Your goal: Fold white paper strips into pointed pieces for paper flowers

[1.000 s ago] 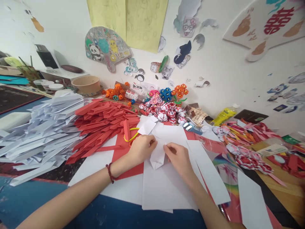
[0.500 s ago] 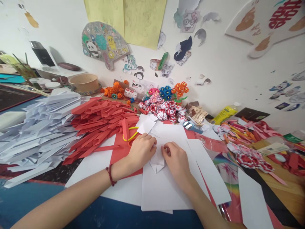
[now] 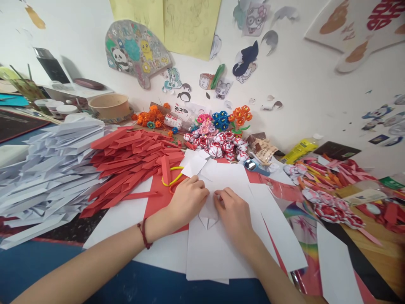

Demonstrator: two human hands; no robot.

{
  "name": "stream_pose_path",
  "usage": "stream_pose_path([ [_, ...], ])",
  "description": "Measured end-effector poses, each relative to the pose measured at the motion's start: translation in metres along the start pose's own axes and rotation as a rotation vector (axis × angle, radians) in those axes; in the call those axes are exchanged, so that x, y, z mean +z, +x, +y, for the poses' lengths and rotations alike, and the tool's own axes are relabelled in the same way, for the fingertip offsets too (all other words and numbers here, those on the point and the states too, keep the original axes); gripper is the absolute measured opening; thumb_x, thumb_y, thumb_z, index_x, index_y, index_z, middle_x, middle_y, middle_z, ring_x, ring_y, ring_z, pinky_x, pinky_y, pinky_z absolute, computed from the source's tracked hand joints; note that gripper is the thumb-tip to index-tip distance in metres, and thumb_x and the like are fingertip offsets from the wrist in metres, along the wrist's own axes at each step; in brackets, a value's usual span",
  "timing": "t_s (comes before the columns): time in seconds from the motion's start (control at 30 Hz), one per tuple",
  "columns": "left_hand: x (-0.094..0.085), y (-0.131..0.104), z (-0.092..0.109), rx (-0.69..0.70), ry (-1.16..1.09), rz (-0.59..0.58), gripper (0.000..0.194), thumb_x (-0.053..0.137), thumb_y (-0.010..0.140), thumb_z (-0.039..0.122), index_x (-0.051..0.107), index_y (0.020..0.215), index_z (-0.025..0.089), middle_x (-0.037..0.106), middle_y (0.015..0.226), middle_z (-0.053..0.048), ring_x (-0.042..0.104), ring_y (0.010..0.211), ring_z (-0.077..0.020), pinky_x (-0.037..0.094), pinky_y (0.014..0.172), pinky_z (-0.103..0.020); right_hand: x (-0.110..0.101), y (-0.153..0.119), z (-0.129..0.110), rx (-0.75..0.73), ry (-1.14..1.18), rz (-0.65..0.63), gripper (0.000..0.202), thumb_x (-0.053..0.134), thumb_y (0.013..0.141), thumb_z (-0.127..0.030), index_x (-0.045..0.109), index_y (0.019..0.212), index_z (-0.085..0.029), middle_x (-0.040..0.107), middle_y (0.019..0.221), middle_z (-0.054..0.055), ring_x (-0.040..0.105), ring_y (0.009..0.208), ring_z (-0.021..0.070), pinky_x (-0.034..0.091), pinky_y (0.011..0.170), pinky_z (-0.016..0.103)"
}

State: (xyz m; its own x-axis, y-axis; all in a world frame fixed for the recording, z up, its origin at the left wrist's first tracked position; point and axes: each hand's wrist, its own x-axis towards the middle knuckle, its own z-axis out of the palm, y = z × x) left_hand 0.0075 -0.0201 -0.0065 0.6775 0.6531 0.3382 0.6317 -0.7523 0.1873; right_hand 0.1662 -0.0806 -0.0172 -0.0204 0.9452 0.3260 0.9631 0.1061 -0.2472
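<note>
Between my two hands lies a small folded piece of white paper (image 3: pixel 209 213), its near end creased to a point. My left hand (image 3: pixel 190 198), with a dark red bracelet on the wrist, has its fingers curled and closed on the paper's left edge. My right hand (image 3: pixel 233 211) pinches the opposite edge, thumb and forefinger drawn together. Under the folded paper is a stack of larger white sheets (image 3: pixel 218 257). Just beyond my left hand are small white paper pieces (image 3: pixel 193 164) and a yellow loop (image 3: pixel 172 181) on red paper (image 3: pixel 155 177).
Heaps of folded white strips (image 3: pixel 53 169) and folded red strips (image 3: pixel 133 156) lie to the left. Red-and-white paper flowers (image 3: pixel 226 145), a blue watch (image 3: pixel 255 166) and a yellow bottle (image 3: pixel 300 150) stand or lie along the wall. More white sheets (image 3: pixel 278 228) lie at right.
My fingers have shifted slightly at the far end of the folded paper, both hands staying on it. The whole view has tilted a little.
</note>
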Motion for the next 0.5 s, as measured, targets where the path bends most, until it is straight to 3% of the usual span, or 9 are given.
stream_pose_path([
  [0.13,-0.0018,-0.0011,0.0004,-0.007,0.016,-0.012,0.025,0.051,0.089,0.019,0.068,0.071,0.018,0.06,0.072,-0.004,0.046,0.079,-0.0191,0.032,0.062,-0.031,-0.0006,0.0015,0.0005,0.096,0.147,-0.027,0.021,0.051,0.089,-0.02,0.067,0.103,-0.022,0.061,0.083,0.0,0.057,0.07,0.0132,0.037,0.062,0.025],
  [0.33,0.0002,-0.0029,0.0006,-0.003,0.046,0.001,0.025,0.049,0.091,0.02,0.067,0.074,0.019,0.057,0.068,-0.004,0.046,0.075,-0.0194,0.03,0.058,-0.03,0.001,0.0027,0.0023,0.088,0.337,-0.063,0.021,0.05,0.089,-0.018,0.071,0.092,-0.021,0.058,0.075,-0.001,0.054,0.064,0.0124,0.039,0.062,0.025],
  [0.5,0.0024,-0.0037,-0.0012,0.008,0.058,-0.019,0.025,0.049,0.09,0.019,0.065,0.071,0.017,0.055,0.065,-0.005,0.048,0.072,-0.0192,0.029,0.055,-0.029,0.0031,0.0019,0.0045,0.107,0.283,0.003,0.018,0.052,0.088,-0.019,0.069,0.096,-0.019,0.061,0.08,0.001,0.056,0.068,0.0139,0.04,0.065,0.026],
])
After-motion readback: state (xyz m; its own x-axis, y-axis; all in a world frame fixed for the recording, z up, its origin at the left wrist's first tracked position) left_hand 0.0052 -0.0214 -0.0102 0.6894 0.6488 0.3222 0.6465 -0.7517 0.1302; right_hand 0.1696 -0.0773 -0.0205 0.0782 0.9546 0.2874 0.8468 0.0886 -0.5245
